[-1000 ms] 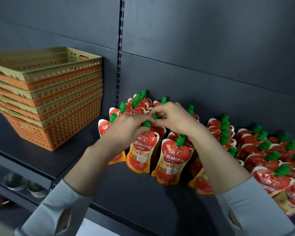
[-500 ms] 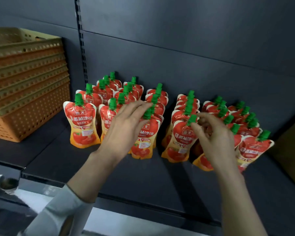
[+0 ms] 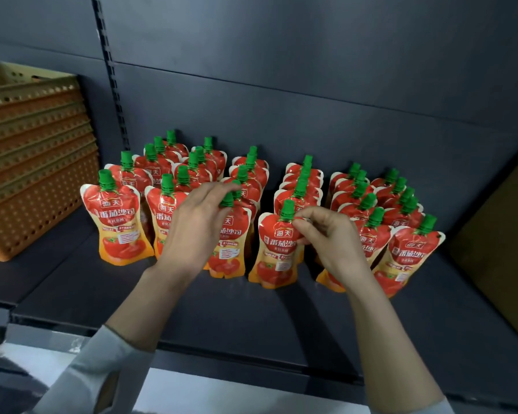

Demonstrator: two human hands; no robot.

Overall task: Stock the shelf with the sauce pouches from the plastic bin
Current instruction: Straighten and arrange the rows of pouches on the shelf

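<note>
**Soft walls, stiff caps: hold them high**

The red-and-orange flexible plastic sauce pouches point(image 3: 117, 222) with green screw caps stand in rows on the dark grey metal shelf point(image 3: 192, 309), across the middle of the frame; the right hand point(image 3: 329, 237) pinches the centre-front pouch point(image 3: 277, 252) at its shoulder just beside the cap, thumb and forefinger closed on the film; the left hand point(image 3: 198, 228) arches over the cap of the neighbouring pouch point(image 3: 229, 246) to its left, fingertips touching, though I cannot tell whether it truly grips; the pouches look light, with glossy, probably slippery walls that would buckle under a squeeze, and narrow bases that tip easily; the stiff neck and cap seem the surest hold; a careless nudge could topple a whole row; stacked orange and beige perforated plastic baskets point(image 3: 27, 174) sit at the upper left; no bin holding pouches shows.
</note>
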